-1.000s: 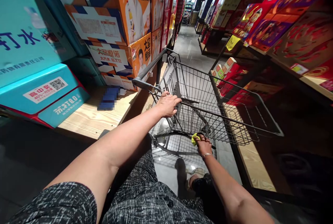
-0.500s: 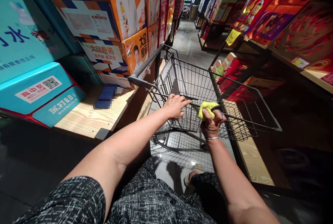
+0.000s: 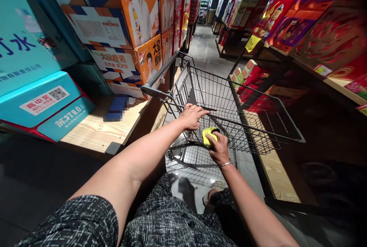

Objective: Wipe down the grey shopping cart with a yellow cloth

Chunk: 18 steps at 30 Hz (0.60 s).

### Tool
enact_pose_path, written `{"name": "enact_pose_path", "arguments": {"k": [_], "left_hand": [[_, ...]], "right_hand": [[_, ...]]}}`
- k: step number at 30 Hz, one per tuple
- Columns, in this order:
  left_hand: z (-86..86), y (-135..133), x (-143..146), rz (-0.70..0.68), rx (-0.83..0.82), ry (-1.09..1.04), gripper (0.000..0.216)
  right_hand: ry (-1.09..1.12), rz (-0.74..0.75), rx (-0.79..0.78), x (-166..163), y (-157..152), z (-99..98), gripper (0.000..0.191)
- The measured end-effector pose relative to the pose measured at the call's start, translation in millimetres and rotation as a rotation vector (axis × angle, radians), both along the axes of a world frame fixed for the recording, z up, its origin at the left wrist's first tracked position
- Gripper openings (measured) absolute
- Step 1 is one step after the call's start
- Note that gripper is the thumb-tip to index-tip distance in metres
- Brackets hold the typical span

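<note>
A black wire shopping cart [image 3: 249, 124] stands side-on before me, its handle at the left. My left hand [image 3: 191, 117] lies over its near top rim, with fingers reaching along the rim and thumb tucked lower, gripping it. Below and to the right, my right hand [image 3: 220, 145] is closed on a yellow cloth [image 3: 209, 135] with a dark edge. The cloth is at the cart's near side wires, under the top rim; whether it presses on a wire I cannot tell.
Stacked orange drink cartons [image 3: 147, 57] and turquoise boxes [image 3: 34, 98] fill the left, with a blurred blue object [image 3: 116, 108] on a wooden ledge [image 3: 91, 134]. At the right are shelves of red boxes [image 3: 268, 19] and a low wooden shelf edge [image 3: 276, 174]. A tiled aisle [image 3: 205, 42] runs ahead.
My right hand has moved left and down with the yellow cloth, from the top rim to the wires below. My left hand has stayed on the rim.
</note>
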<state>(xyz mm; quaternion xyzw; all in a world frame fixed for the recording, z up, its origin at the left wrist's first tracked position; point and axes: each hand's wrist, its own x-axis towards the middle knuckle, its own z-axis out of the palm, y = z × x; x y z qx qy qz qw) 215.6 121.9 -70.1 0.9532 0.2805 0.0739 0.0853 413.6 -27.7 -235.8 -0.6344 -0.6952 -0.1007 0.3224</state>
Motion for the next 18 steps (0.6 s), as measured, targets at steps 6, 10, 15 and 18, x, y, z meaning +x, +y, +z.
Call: {"name": "enact_pose_path", "arguments": {"k": [6, 10, 15, 18], "left_hand": [[0.8, -1, -1, 0.072, -0.012, -0.016, 0.097], [4.8, -7, -3, 0.081, -0.025, -0.013, 0.094], [5.6, -16, -3, 0.06, -0.041, -0.057, 0.085], [4.1, -17, -1, 0.043, -0.055, -0.087, 0.083]], "right_hand": [[0.013, 0.03, 0.113, -29, 58, 107.2, 0.058], [0.031, 0.166, 0.017, -5, 65, 111.5, 0.053], [0.112, 0.244, -0.078, 64, 32, 110.0, 0.045], [0.182, 0.107, -0.12, 130, -1, 113.2, 0.037]]}}
